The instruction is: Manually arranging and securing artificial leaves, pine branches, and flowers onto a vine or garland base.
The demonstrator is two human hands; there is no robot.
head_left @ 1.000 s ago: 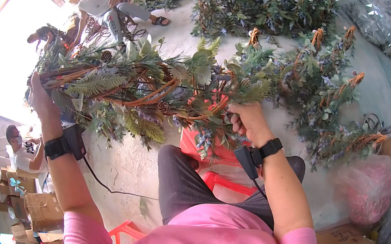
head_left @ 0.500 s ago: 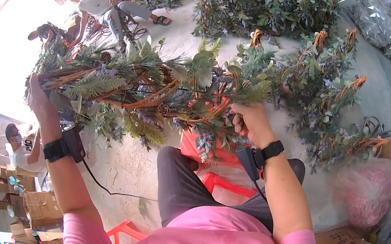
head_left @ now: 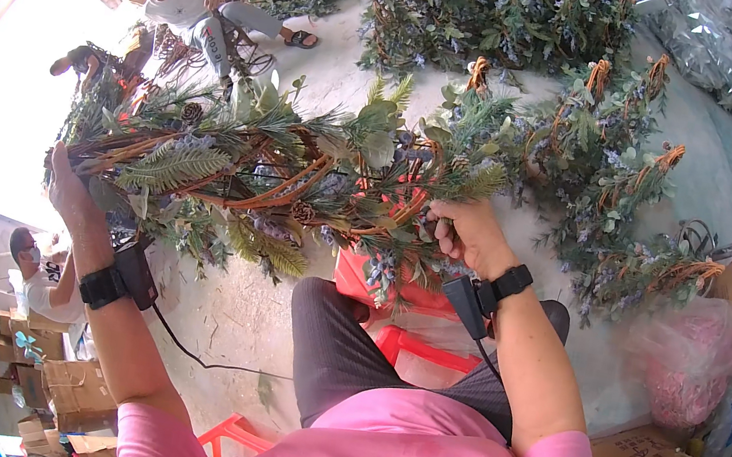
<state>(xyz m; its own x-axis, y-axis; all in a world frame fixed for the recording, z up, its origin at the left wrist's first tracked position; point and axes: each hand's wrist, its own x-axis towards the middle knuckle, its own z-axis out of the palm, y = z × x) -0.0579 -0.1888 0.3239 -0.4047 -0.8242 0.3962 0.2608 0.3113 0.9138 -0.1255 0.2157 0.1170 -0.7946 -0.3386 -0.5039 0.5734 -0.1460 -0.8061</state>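
A long artificial wreath of brown vine twigs, fern leaves, blue-grey sprigs and pine cones hangs across in front of me, between my hands. My left hand is at its left end, palm against the twigs, with the fingers partly hidden behind it. My right hand is closed at the right end, its fingers curled and the thumb pressed among the leaves. What exactly lies inside that pinch is hidden. Each wrist wears a black strap with a small box.
Finished-looking wreaths lie on the floor to the right, more at the back. A red plastic stool is by my knees, with cardboard boxes at lower left. A pink bundle in plastic stands right. Several people sit on the left.
The wreath has tilted and shifted very slightly, its left end a little lower. Both hands stay at the same ends. The person at lower left has moved a little.
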